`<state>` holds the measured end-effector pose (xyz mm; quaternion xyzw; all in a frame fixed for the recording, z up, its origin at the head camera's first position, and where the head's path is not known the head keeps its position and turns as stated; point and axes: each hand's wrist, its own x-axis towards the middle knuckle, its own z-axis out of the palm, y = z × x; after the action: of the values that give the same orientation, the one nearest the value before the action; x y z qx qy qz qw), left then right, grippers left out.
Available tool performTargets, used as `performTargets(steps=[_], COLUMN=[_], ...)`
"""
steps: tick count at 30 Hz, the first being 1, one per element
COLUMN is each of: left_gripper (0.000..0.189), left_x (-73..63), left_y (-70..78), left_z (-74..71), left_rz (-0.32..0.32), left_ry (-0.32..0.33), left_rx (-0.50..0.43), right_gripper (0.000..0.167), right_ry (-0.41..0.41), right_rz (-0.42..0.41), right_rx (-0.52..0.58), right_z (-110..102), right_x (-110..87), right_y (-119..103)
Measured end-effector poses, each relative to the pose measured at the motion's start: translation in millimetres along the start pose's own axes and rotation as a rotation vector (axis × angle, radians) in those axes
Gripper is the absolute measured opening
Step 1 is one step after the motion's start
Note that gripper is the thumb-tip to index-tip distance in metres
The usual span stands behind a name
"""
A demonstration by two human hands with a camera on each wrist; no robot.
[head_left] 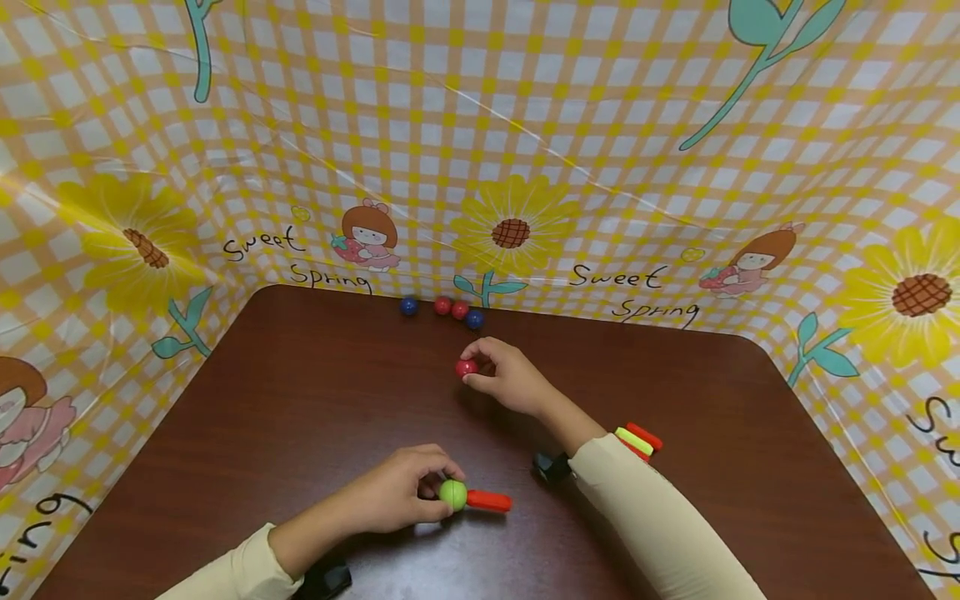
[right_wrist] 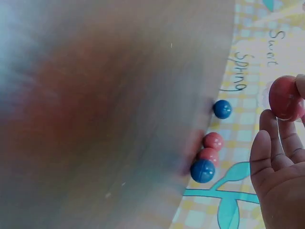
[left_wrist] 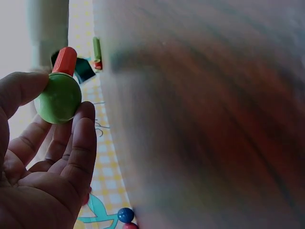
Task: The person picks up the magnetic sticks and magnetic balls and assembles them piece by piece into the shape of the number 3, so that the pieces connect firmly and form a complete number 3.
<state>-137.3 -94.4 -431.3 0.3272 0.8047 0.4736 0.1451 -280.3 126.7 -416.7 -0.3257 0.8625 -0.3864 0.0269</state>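
Between thumb and fingers, my left hand pinches a green ball low over the front of the brown table. A red stick points rightward from the ball; in the left wrist view the stick stands against the top of the green ball. Farther back, my right hand holds a red ball by thumb and fingertips. That red ball also shows at the right edge of the right wrist view, the thumb partly covering it.
Along the back edge lie a blue ball, two red balls and another blue ball. Red and yellow-green sticks sit beside the right forearm, partly behind the sleeve. A checked, flower-printed cloth walls the table's back and sides.
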Motion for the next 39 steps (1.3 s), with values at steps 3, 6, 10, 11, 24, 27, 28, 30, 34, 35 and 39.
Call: performTargets(steps=[3, 6, 10, 11, 24, 27, 28, 30, 34, 35, 39], left_gripper=[0.026, 0.026, 0.025, 0.025, 0.024, 0.024, 0.024, 0.024, 0.024, 0.024, 0.024], left_x=[-1.1, -2.2, -4.2, -4.3, -5.0, -5.1, -5.2, -4.8, -2.8, -2.2, -0.7], left_y=[1.3, 1.2, 0.2, 0.0, 1.9, 1.5, 1.3, 1.4, 2.4, 2.9, 3.6], left_z=[-1.9, -3.2, -4.2, -4.2, -6.5, -6.7, -6.7, -6.9, -7.2, -7.2, -6.4], left_rz=[0.010, 0.009, -0.007, -0.008, -0.026, -0.023, -0.024, -0.024, -0.016, -0.014, -0.017], left_ry=[0.011, 0.018, 0.032, 0.038, 0.070, 0.074, 0.074, 0.074, 0.072, 0.073, 0.072], left_rx=[0.003, 0.007, 0.001, -0.002, -0.004, -0.002, -0.003, -0.003, -0.002, -0.001, 0.002], right_gripper=[0.021, 0.022, 0.025, 0.026, 0.031, 0.033, 0.034, 0.035, 0.036, 0.036, 0.036], right_ry=[0.012, 0.017, 0.005, 0.004, -0.031, -0.053, -0.061, -0.075, -0.109, -0.119, -0.163], right_rz=[0.002, 0.013, 0.030, 0.038, 0.062, 0.042, 0.032, 0.006, -0.039, -0.049, -0.075], right_rx=[0.026, 0.048, 0.071, 0.075, 0.146, 0.165, 0.168, 0.171, 0.166, 0.164, 0.163], right_z=[-4.5, -9.6, -15.8, -17.5, -31.0, -29.1, -28.1, -25.6, -20.1, -18.7, -13.8], right_x=[-16.3, -33.5, -57.5, -63.8, -125.8, -133.0, -135.0, -138.8, -145.6, -147.1, -150.9], right_y=[-4.2, -7.4, -9.6, -9.6, -9.7, -10.7, -11.3, -12.6, -14.1, -14.4, -16.2])
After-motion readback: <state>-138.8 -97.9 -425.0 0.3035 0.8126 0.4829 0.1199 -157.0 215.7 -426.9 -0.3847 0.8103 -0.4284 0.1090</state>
